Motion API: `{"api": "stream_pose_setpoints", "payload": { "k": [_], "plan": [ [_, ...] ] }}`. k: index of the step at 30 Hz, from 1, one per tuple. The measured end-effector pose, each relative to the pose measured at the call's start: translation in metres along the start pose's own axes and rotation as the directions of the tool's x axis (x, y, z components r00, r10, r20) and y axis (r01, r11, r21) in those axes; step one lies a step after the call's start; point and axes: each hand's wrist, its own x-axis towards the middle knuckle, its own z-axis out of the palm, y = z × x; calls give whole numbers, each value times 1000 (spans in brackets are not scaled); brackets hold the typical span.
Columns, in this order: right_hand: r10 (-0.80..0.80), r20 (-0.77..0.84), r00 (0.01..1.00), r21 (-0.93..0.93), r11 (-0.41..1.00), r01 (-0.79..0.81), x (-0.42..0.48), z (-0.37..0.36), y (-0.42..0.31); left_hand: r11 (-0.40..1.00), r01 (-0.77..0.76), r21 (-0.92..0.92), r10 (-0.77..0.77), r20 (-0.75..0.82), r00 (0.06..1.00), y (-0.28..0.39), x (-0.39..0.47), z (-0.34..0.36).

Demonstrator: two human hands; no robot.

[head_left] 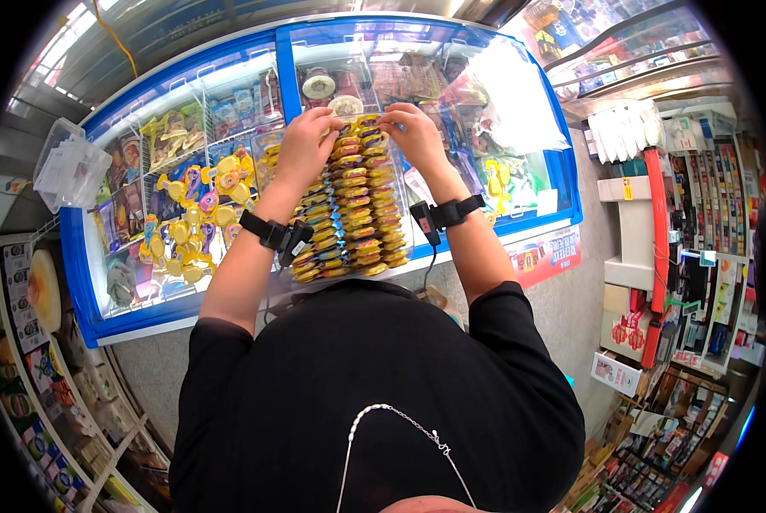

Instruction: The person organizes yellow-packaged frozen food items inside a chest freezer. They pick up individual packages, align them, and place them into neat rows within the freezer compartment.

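On the glass top of a blue-framed chest freezer (284, 77) stands a clear plastic tray (406, 192) with rows of small yellow-wrapped pieces (356, 211). My left hand (309, 144) is at the tray's far part, fingers bent at the upper end of the rows. Across from it, my right hand (415, 131) has thumb and fingertips close together at the top of the right-hand row. Whether either hand grips a piece cannot be told. Several yellow plastic items with round, coloured parts (193, 218) lie in a loose heap left of the tray.
Nested clear plastic containers (71, 168) sit at the freezer's left corner. A translucent plastic bag (508, 102) covers part of its right side. Two round tubs (318, 84) are beyond the tray. Stocked shelves (20, 333) stand at left, stacked boxes (626, 320) at right.
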Motion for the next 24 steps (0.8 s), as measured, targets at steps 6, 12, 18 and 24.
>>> {"api": "stream_pose_setpoints", "payload": {
  "k": [6, 12, 18, 24],
  "plan": [
    [-92, -10, 996, -59, 994, 92, 6, -1, -3, 998, 54, 18, -54, 22, 998, 4, -2, -1],
    [-43, -11, 999, 101, 994, 44, 5, 1, 5, 998, 54, 36, -55, 25, 998, 6, -3, -1],
    [-142, 14, 990, 160, 977, 138, 4, 2, 19, 996, 81, 42, -80, -23, 997, 12, -9, 1],
    [-145, 16, 989, 275, 952, 135, 3, -3, 22, 984, 173, 48, -171, -52, 984, 29, -21, 0]
  ]
}}
